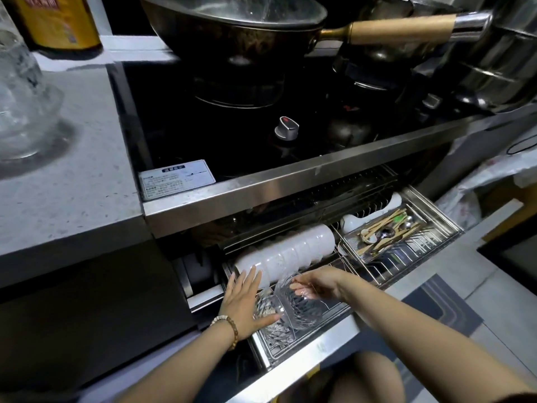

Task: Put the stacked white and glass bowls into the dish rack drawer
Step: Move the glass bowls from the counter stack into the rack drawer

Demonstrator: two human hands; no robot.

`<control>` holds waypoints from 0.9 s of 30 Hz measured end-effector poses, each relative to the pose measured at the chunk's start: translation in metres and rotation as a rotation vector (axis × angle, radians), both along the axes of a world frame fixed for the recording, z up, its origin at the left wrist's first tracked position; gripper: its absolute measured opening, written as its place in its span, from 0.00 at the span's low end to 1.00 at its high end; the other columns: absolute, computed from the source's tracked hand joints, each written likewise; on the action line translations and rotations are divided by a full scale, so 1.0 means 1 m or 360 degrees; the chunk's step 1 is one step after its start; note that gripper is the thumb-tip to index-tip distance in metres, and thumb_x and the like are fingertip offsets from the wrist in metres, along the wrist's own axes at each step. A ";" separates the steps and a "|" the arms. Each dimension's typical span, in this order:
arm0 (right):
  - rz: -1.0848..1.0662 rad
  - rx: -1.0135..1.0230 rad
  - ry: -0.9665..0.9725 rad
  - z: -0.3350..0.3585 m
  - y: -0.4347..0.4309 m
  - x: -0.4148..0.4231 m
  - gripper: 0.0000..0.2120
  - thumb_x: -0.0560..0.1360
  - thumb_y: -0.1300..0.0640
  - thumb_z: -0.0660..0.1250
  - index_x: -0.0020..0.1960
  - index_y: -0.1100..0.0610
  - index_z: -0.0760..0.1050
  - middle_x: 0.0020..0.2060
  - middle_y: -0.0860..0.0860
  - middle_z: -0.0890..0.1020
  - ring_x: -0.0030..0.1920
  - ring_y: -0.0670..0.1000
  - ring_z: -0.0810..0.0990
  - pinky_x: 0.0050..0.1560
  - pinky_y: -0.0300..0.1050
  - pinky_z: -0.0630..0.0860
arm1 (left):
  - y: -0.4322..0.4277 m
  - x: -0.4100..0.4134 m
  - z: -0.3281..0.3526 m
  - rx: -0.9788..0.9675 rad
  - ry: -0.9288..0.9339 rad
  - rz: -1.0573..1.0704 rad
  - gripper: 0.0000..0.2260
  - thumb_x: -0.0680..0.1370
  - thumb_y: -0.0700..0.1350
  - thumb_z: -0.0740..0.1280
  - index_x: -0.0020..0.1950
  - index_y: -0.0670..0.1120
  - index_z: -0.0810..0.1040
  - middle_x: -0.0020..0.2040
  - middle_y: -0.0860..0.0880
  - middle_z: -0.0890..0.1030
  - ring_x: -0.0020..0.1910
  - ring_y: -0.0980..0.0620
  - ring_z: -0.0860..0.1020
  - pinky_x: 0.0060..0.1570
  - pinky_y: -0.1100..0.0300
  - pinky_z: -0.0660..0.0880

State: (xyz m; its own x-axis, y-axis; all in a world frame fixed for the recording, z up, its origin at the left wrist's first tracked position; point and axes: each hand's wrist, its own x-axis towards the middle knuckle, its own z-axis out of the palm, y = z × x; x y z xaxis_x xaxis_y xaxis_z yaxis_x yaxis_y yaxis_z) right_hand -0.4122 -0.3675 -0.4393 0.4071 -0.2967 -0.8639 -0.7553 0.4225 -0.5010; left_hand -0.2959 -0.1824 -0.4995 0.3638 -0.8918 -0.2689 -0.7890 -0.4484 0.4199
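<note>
The dish rack drawer (pixel 325 349) is pulled out below the stove. A row of white bowls (pixel 293 250) lies on its side in the rack's left half. In front of them stand cut-glass bowls (pixel 293 311) on edge. My right hand (pixel 316 283) grips the rim of the foremost glass bowl, fingers inside it. My left hand (pixel 242 301) lies flat, fingers spread, against the left side of the glass bowls, fingertips touching the nearest white bowl. A bead bracelet sits on my left wrist.
A cutlery tray (pixel 389 235) with chopsticks and spoons fills the drawer's right half. Above, the black stove (pixel 232 126) carries a wok (pixel 232 24) with a wooden handle and steel pots. A grey counter (pixel 64 170) with a glass lid lies left. My knees are below.
</note>
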 end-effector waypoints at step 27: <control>0.0583 -0.0332 0.0153 -0.002 0.008 0.010 0.13 0.77 0.59 0.66 0.56 0.67 0.76 0.55 0.63 0.80 0.45 0.53 0.76 0.55 0.47 0.76 | -0.003 0.000 0.000 0.0047 -0.0045 -0.0015 0.49 0.67 0.75 0.53 0.77 0.48 0.39 0.78 0.50 0.39 0.77 0.50 0.41 0.71 0.51 0.30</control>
